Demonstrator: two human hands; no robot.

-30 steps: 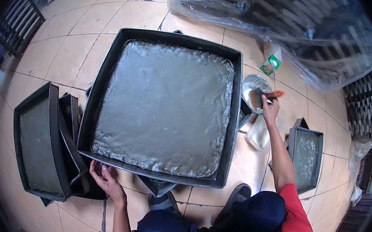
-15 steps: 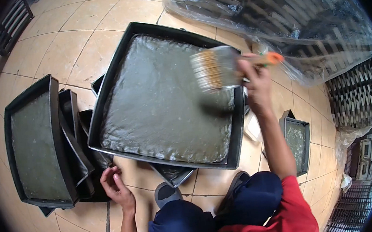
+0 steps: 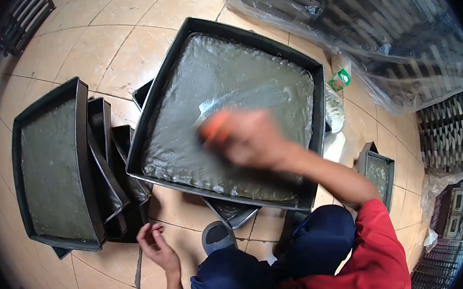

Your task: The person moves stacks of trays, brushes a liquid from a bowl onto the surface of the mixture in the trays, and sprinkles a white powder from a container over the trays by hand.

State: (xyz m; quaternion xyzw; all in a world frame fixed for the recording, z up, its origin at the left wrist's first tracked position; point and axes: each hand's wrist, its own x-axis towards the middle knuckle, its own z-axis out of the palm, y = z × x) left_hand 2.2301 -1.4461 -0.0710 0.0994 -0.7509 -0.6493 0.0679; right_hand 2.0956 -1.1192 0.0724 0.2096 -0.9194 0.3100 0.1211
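Observation:
A large square baking pan with dark, tall sides sits in the middle, its bottom coated with a greyish, wet-looking layer. Over it, my right hand is blurred by motion and closed round the orange handle of a wide brush. The brush's bristles are mostly hidden beneath the hand. A pale, glossy streak runs across the pan's surface to the right of the brush. Low on the left, my left hand hangs above the floor, fingers loosely bent and apart, holding nothing.
Left of the large pan, another coated pan rests on stacked pans. A smaller pan is at the right. A bowl and a green carton stand by the large pan. Plastic-covered racks fill the upper right.
My right hand has swept the brush from the pan's right side leftward and down onto its middle, where a pale streak now shows. My left hand stays low, away from the pan.

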